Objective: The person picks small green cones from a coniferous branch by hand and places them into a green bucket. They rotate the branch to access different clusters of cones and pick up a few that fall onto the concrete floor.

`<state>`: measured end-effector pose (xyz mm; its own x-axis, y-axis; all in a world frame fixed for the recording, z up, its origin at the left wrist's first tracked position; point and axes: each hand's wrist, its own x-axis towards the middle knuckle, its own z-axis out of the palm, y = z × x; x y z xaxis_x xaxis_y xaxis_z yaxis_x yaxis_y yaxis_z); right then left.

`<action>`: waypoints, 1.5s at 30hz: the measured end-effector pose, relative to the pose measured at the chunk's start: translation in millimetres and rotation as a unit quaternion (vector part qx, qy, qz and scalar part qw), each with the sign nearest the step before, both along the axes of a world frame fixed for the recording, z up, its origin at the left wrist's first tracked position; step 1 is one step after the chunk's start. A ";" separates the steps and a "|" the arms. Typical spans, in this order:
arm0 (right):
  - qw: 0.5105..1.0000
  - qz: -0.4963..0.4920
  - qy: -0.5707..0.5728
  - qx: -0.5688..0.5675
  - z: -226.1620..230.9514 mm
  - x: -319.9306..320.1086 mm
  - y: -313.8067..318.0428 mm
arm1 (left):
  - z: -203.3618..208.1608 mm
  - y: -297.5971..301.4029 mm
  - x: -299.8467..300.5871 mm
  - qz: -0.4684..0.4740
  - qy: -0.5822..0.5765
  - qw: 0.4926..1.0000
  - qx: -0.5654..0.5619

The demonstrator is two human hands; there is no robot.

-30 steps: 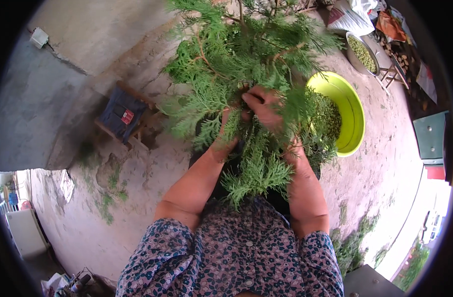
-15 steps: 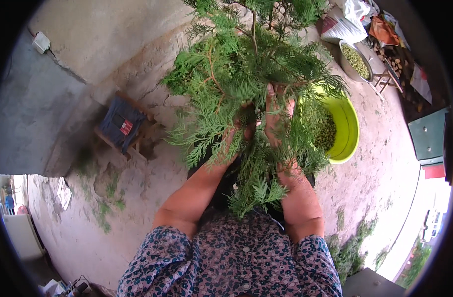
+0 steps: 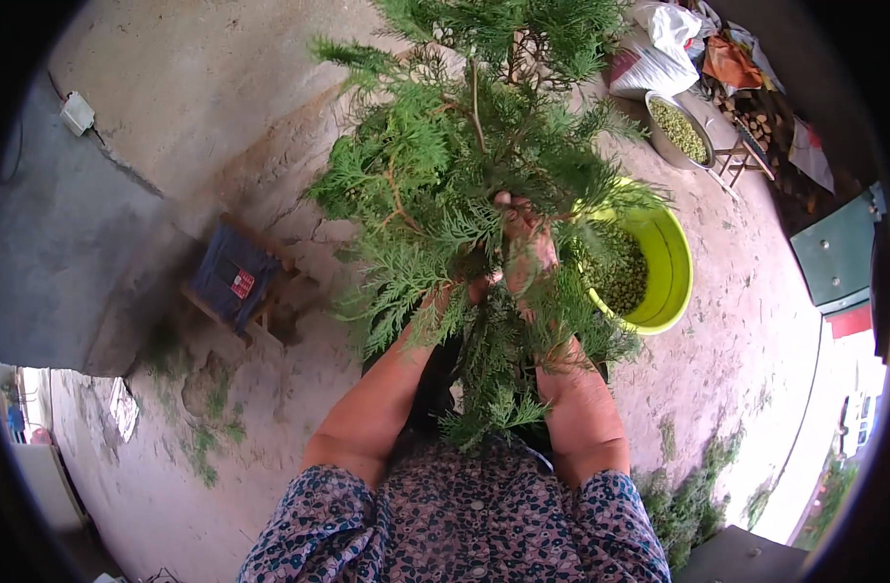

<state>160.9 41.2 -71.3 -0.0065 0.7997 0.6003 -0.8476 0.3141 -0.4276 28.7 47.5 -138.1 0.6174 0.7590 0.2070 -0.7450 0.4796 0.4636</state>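
Note:
A big bunch of green conifer branches (image 3: 445, 165) fills the middle of the view, held up in front of me. My right hand (image 3: 526, 243) is closed on stems inside the bunch, fingers partly showing between the sprigs. My left hand (image 3: 464, 289) is mostly buried under the foliage at the bunch's lower left, and its grip is hidden. Both bare forearms rise from my patterned blue sleeves at the bottom. Just right of the bunch stands a lime-green basin (image 3: 668, 272) holding small green pieces.
A low wooden stool with a blue cloth (image 3: 233, 282) sits at the left by a grey wall. At the upper right are a metal bowl of green pieces (image 3: 680, 131), white bags (image 3: 649, 58) and stacked firewood. Cut sprigs (image 3: 688, 496) lie on the bare ground.
The bunch of branches and both hands have risen and moved away from my body. The lime-green basin now shows more to the right of the foliage.

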 end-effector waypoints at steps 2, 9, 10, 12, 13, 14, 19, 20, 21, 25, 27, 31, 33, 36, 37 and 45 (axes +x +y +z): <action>0.998 -0.029 -0.051 -0.017 7.9 -5.8 -6.6 | -6.9 -1.8 -10.0 -0.039 -0.045 0.996 -0.062; 0.865 -0.123 -0.234 -0.427 39.6 -19.3 -69.6 | 21.7 -18.0 -18.9 0.034 0.083 0.996 -0.008; 0.852 -0.115 -0.265 -0.436 38.0 -17.7 -69.1 | 22.0 -17.5 -19.6 0.005 0.035 0.999 -0.006; 0.821 -0.103 -0.324 -0.459 33.2 -14.0 -71.5 | 20.1 -16.5 -21.7 0.022 0.033 0.999 0.028; 0.804 -0.093 -0.351 -0.471 31.8 -16.5 -75.2 | 20.7 -17.6 -26.5 0.042 0.034 0.997 0.062; 0.801 -0.137 -0.391 -0.432 32.1 -19.6 -73.1 | -6.2 -6.6 -25.2 0.016 0.078 0.997 -0.002; 0.856 -0.303 -0.342 -0.241 73.0 -22.6 -62.1 | 41.2 2.1 -29.2 0.145 0.095 0.975 0.139; 0.820 -0.337 -0.389 -0.249 88.1 -31.0 -67.5 | 35.9 25.0 -36.9 0.123 0.104 0.983 0.086; 0.812 -0.365 -0.347 -0.297 88.4 -25.5 -75.0 | 28.2 30.3 -29.9 0.170 0.184 0.965 0.083; 0.764 -0.500 -0.246 -0.324 55.9 16.9 -102.7 | 19.0 48.1 -30.4 0.191 0.137 0.907 0.350; 0.750 -0.546 -0.170 -0.333 48.9 22.2 -110.4 | -1.0 67.5 -39.4 0.149 0.071 0.882 0.442; 0.672 -0.649 -0.256 -0.247 63.7 12.4 -123.6 | 36.6 35.6 -43.7 0.174 0.180 0.931 0.267; 0.614 -0.677 -0.358 -0.189 75.0 -4.5 -124.6 | 25.2 56.9 -48.1 0.154 0.075 0.935 0.311; 0.641 -0.650 -0.377 -0.157 73.6 -10.3 -129.7 | -7.4 75.1 -46.9 0.075 -0.030 0.975 0.208; 0.656 -0.633 -0.371 -0.177 68.0 -12.2 -127.5 | -10.1 76.4 -43.8 0.108 -0.075 0.944 0.303; 0.537 -0.447 -0.655 -0.288 6.4 7.0 -115.7 | -51.8 78.4 -34.2 -0.059 -0.245 0.959 -0.129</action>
<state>167.9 -74.5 -64.9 0.4200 0.8850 0.2010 0.6788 -0.1593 -0.7168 -5.6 125.9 -189.8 0.5784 0.7548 0.3095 -0.7766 0.6256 -0.0743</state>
